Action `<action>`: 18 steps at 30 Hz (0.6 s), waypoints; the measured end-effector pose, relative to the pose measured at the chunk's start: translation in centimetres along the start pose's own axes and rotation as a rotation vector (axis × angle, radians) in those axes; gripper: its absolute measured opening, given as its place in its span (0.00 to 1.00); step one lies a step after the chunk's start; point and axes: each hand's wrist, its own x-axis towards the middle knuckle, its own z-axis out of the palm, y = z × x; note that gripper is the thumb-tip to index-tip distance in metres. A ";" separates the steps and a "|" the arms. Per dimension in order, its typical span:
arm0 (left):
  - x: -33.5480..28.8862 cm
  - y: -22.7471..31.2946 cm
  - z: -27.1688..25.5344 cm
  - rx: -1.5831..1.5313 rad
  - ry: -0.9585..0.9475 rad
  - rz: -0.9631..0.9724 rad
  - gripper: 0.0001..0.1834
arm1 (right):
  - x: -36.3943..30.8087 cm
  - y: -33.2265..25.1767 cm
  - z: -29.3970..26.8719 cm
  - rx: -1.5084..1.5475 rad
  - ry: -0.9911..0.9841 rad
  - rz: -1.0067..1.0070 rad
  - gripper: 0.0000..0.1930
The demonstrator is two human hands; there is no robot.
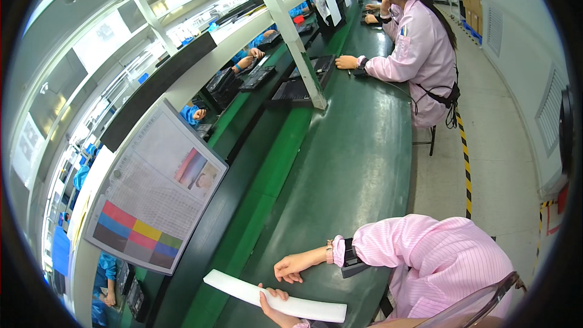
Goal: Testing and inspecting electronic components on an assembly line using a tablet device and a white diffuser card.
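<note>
The left hand (277, 314) is closing around a long, slightly curved white bar (310, 308); the bar is hiding part of the palm, and the lower edge is cutting off most of the forearm. The bar is lying slantwise over the near end of the dark green, smooth worktop (358, 146); whether its underside is touching the surface is hard to tell. The right hand (297, 264) is hovering or resting just beyond the bar, fingers loosely curling; its palm is facing out of view, so I cannot tell whether it is holding anything. A black, boxy wristband (351, 256) is partly covering its pink-striped sleeve (395, 240). White metal shelving posts (285, 30) are partly blocking blue-sleeved workers (194, 114) opposite.
</note>
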 end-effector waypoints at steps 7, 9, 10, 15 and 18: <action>0.2 0.2 -0.2 -0.076 0.046 0.015 0.17 | 0.1 0.1 -0.1 -0.009 -0.005 0.001 0.14; 0.5 0.1 -0.6 -0.082 0.039 0.007 0.17 | 0.1 0.2 -0.1 -0.015 0.000 -0.010 0.14; 0.6 0.0 -0.8 -0.088 0.033 -0.003 0.17 | 0.1 0.2 -0.1 -0.016 0.000 -0.011 0.14; 0.6 -0.1 -0.5 -0.082 0.031 -0.022 0.18 | 0.0 0.0 0.0 -0.010 0.007 -0.001 0.14; 0.4 0.1 0.1 -0.041 0.044 -0.034 0.18 | 0.2 0.2 -0.2 -0.020 -0.007 0.004 0.14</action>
